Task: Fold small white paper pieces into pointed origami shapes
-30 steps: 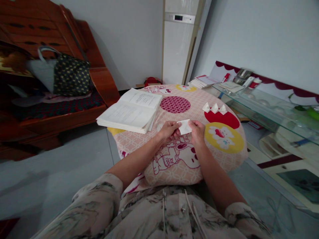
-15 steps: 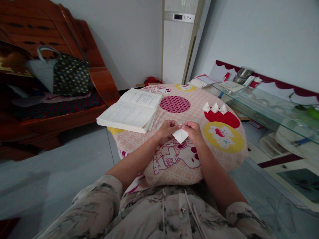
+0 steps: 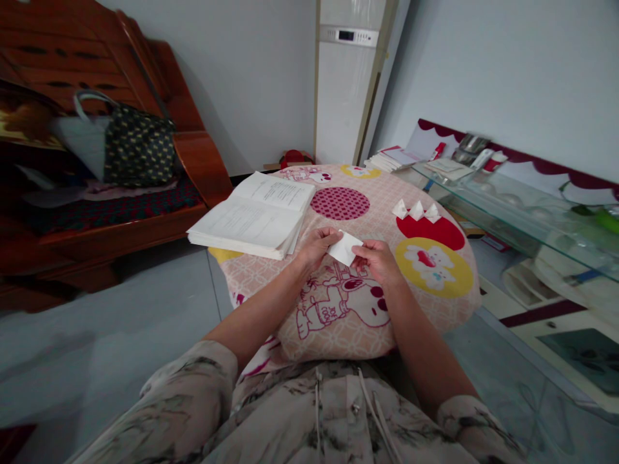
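Note:
A small white square of folded paper [image 3: 345,248] is held between my two hands, above the near part of the table. My left hand [image 3: 318,247] pinches its left side between thumb and fingers. On the opposite side my right hand [image 3: 377,259] grips the lower right edge the same way. Three small pointed shapes of folded white paper [image 3: 418,211] stand in a row on the cloth, beyond my right hand. To the left of my hands lies a thick open book [image 3: 251,216] with printed pages.
The round table [image 3: 271,338] has a pink patterned cloth. A glass-topped stand [image 3: 512,206] carrying cups and papers adjoins it on the right. A stack of booklets [image 3: 393,158] sits at the far edge. On the left is a wooden bench [image 3: 203,167] with a dotted bag [image 3: 139,145].
The paper has turned from a diamond pointing toward me to a tilted square. My hands have moved slightly apart, with the right one now lower on the paper's edge.

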Motion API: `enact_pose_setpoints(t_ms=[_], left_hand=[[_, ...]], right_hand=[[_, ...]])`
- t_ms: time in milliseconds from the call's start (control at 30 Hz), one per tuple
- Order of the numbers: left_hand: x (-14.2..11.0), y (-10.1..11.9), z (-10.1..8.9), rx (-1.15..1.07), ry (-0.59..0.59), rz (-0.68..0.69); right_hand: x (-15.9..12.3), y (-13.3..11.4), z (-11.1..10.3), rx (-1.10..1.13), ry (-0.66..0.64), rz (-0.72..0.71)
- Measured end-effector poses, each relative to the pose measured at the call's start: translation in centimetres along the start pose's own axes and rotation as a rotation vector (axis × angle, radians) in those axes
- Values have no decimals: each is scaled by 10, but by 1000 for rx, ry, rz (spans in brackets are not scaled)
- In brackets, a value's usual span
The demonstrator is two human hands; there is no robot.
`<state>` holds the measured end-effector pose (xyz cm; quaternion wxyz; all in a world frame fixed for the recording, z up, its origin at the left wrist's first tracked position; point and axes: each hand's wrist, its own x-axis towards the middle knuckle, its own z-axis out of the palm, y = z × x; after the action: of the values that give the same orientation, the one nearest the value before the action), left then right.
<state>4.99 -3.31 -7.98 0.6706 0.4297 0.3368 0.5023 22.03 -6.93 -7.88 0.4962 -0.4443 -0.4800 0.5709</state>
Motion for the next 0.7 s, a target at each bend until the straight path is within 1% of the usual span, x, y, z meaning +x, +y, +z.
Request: enact_pose_setpoints(t_ms=[133,333,400,467,533,567,700], left_hand=[[-1,0,2,-54,-51,-23],[-2,4,5,-52,-25,-57],[-2,4,6,-56,-31,-50],[-1,1,7,-68,-36,-31],[1,-2,7,-72,-20,-5],[1,-3,7,-70,-5,8],[4,-7,3,-50,69,67]], right_hand=[[0,1,0,18,9,-28],[0,1,2,59,-1,-74],[1,3,3,61,21,-93],[2,4,3,69,78,-118],[4,6,4,83,123,-136],[4,6,4,86,126,-135],[5,6,3,51,51,-100]])
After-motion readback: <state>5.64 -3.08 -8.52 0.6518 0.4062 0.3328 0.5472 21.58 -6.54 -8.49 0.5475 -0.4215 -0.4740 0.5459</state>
